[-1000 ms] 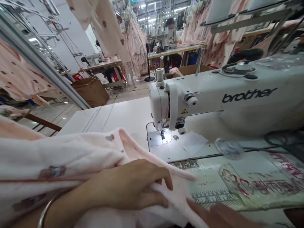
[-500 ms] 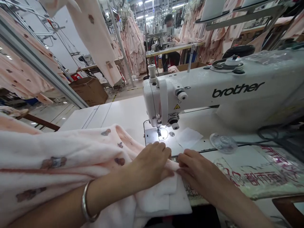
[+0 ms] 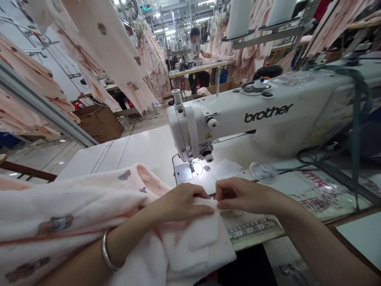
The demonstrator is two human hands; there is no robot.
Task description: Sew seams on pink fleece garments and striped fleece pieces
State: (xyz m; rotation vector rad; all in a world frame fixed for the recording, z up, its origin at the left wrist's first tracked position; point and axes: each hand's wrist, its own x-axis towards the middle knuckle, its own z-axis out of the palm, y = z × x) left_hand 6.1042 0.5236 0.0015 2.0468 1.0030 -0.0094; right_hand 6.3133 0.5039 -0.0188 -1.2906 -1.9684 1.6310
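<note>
A pale pink fleece garment (image 3: 98,198) with small bear prints spreads over the left front of the sewing table and hangs past its edge. My left hand (image 3: 184,202), a silver bangle on its wrist, is closed on the garment's folded edge. Close beside it, my right hand (image 3: 241,194) pinches the corner of the same edge between thumb and fingers. Both hands are just in front of the white sewing machine (image 3: 220,119). Its lit presser foot (image 3: 191,167) stands behind them, with no cloth under it.
A white paper scrap (image 3: 228,169) and a clear plastic disc (image 3: 263,172) lie right of the needle plate. A printed ruler (image 3: 253,229) runs along the table's front. Pink garments (image 3: 104,47) hang at the upper left. Behind, a person (image 3: 195,51) sits at another machine.
My right hand has come up from the lower right to the garment's edge beside my left hand. The edge has been lifted and gathered between them. The view has shifted to the right.
</note>
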